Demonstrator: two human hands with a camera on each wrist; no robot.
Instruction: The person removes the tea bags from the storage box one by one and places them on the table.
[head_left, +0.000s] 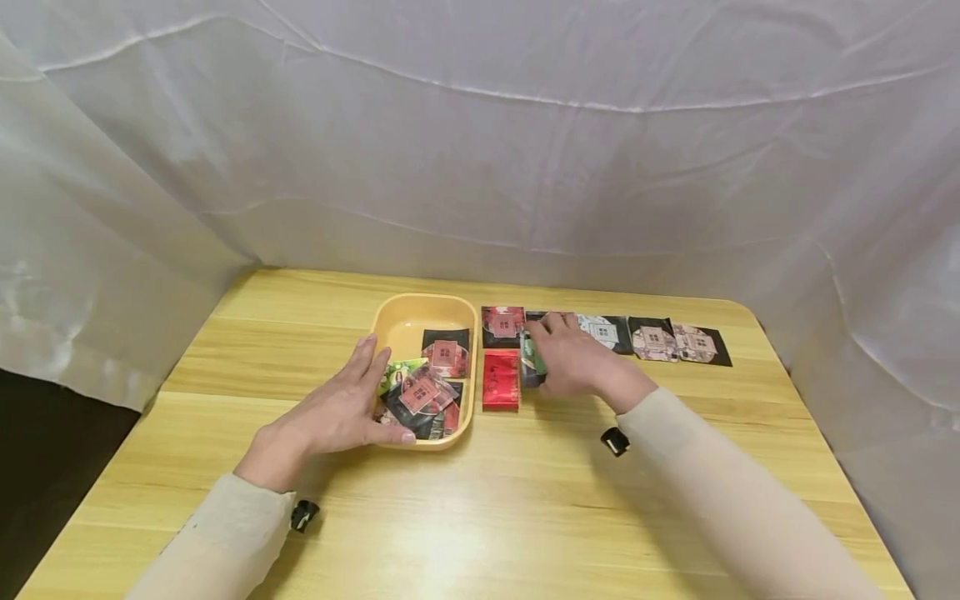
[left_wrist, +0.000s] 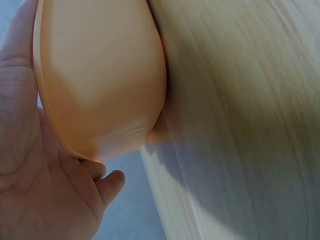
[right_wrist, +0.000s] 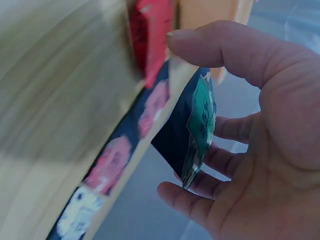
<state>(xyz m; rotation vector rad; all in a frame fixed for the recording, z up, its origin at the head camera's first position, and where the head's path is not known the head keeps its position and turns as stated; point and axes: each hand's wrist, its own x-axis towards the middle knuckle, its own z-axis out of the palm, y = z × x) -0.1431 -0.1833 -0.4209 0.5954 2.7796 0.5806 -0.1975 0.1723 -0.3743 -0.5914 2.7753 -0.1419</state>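
My left hand [head_left: 341, 408] grips the left side of a yellow plastic tray [head_left: 474, 400], its thumb along the front rim; the left wrist view shows the palm against the tray's outer wall [left_wrist: 105, 80]. Several flat sachets lie in the tray, among them a black one with a pink label [head_left: 447, 353] and a green one [head_left: 397, 372]. Over the row of sachets, my right hand [head_left: 573, 358] holds a dark sachet with a green label [right_wrist: 202, 112], tilted between thumb and fingers. Beside it on the table lies a red sachet [head_left: 500, 379].
A back row runs rightward from the tray: a red-and-black sachet [head_left: 502, 325], one partly under my hand, a white-patterned one [head_left: 603, 332], and two pink-patterned ones [head_left: 654, 339]. Pale cloth [head_left: 525, 167] hangs behind the wooden table [head_left: 525, 517].
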